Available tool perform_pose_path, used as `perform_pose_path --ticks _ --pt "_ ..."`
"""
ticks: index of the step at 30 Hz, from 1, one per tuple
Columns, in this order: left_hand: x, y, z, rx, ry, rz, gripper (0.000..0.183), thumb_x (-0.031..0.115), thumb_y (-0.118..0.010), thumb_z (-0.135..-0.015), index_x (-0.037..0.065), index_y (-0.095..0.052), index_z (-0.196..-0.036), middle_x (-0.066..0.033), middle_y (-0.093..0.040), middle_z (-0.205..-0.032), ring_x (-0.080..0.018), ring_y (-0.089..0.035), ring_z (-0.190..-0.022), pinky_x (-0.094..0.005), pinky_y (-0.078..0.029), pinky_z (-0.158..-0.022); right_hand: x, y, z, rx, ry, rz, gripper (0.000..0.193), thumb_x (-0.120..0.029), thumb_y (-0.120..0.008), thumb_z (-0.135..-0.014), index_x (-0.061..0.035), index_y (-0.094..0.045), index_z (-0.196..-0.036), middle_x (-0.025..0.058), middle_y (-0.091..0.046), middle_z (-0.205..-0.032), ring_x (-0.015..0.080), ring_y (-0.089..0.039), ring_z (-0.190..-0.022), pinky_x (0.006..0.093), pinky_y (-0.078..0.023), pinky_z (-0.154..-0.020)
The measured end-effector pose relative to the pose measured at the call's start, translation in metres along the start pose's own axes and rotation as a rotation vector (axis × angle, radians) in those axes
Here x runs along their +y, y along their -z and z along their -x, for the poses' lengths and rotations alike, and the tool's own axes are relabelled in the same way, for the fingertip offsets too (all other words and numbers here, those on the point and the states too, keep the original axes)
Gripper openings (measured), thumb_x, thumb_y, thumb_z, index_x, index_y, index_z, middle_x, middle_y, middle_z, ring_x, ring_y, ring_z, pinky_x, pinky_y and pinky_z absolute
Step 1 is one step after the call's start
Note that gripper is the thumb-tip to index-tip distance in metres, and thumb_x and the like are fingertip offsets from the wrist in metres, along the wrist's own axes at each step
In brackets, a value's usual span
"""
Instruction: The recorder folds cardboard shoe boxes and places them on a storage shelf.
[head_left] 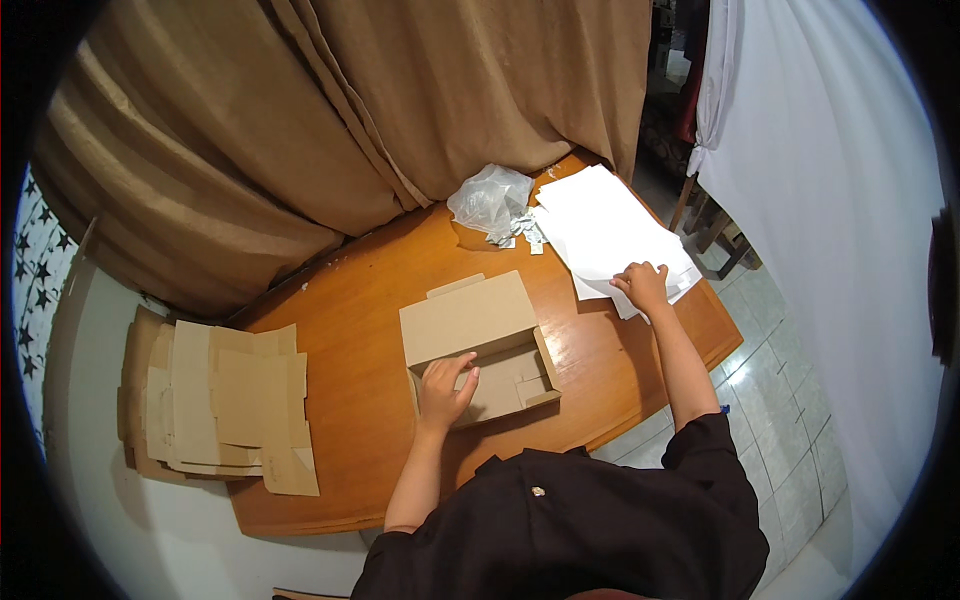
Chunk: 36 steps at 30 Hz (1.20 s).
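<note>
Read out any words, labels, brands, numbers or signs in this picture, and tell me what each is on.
No readable text.
Small pale pieces by the plastic bag: any print is too small to read.
White sheets: no writing visible.
Open cardboard box, flattened cardboard: no lettering visible.

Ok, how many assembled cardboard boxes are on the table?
1: the open cardboard box, near the middle of the wooden table, by the left hand. The flattened cardboard blanks stacked at the left aren't counted; some of those may be hidden.
</note>
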<state>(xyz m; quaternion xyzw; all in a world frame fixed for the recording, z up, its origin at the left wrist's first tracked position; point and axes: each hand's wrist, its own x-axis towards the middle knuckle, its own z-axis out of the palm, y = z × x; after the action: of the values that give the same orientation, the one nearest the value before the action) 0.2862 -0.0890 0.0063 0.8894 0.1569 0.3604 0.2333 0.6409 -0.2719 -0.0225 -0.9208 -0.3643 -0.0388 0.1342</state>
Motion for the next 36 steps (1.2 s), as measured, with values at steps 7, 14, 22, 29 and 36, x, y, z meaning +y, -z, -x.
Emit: perform_pose_path --ticks 7,14,22,29,36 --pt "0.018 -0.007 -0.026 -0.022 -0.161 0.060 0.031 0.014 -0.069 -0.075 0.009 -0.062 -0.104 -0.0078 -0.063 -0.094 -0.0250 -0.059 -0.088 -0.0361 -0.045 -0.077 -0.059 0.069 0.041 0.365 0.128 -0.285 0.015 -0.028 -0.062 -0.083 -0.0157 -0.070 -0.079 -0.0010 -0.066 -0.087 0.0180 -0.059 -0.089 0.0493 -0.029 -0.095" --pt "0.024 -0.017 -0.046 0.088 -0.434 -0.284 0.049 0.023 -0.071 -0.072 0.035 -0.058 -0.117 0.0002 -0.045 -0.131 -0.0192 -0.037 -0.125 -0.0483 -0.012 -0.104 -0.154 0.072 0.144 0.307 0.716 -0.238 0.012 -0.028 -0.071 -0.075 -0.0207 -0.066 -0.083 -0.0070 -0.064 -0.087 0.0126 -0.059 -0.093 0.0510 -0.027 -0.098" --pt "-0.039 0.016 0.003 -0.172 -0.368 -0.350 0.019 0.016 -0.064 -0.074 0.031 -0.068 -0.085 0.0043 -0.053 -0.122 -0.0183 -0.041 -0.122 -0.0514 -0.015 -0.100 -0.169 0.041 0.180 -0.105 0.667 -0.491 0.032 -0.042 -0.061 -0.082 -0.0183 -0.065 -0.104 0.0005 -0.063 -0.104 0.0177 -0.055 -0.106 0.0547 -0.022 -0.101" --pt "-0.067 0.040 0.066 -0.289 -0.014 -0.345 0.026 0.016 -0.071 -0.071 0.031 -0.070 -0.093 -0.0037 -0.050 -0.127 -0.0271 -0.038 -0.125 -0.0569 -0.019 -0.099 -0.157 0.009 0.188 -0.346 0.515 -0.476 0.044 -0.044 -0.050 -0.089 -0.0152 -0.056 -0.122 0.0098 -0.051 -0.127 0.0278 -0.044 -0.122 0.0609 -0.018 -0.102" --pt "-0.061 0.065 0.067 -0.426 0.031 -0.361 0.024 0.012 -0.060 -0.078 0.025 -0.070 -0.097 -0.0059 -0.050 -0.127 -0.0271 -0.037 -0.126 -0.0552 -0.018 -0.100 -0.158 0.001 0.183 -0.402 0.457 -0.383 0.041 -0.043 -0.047 -0.090 -0.0158 -0.056 -0.120 0.0083 -0.049 -0.129 0.0282 -0.040 -0.126 0.0651 -0.015 -0.102"
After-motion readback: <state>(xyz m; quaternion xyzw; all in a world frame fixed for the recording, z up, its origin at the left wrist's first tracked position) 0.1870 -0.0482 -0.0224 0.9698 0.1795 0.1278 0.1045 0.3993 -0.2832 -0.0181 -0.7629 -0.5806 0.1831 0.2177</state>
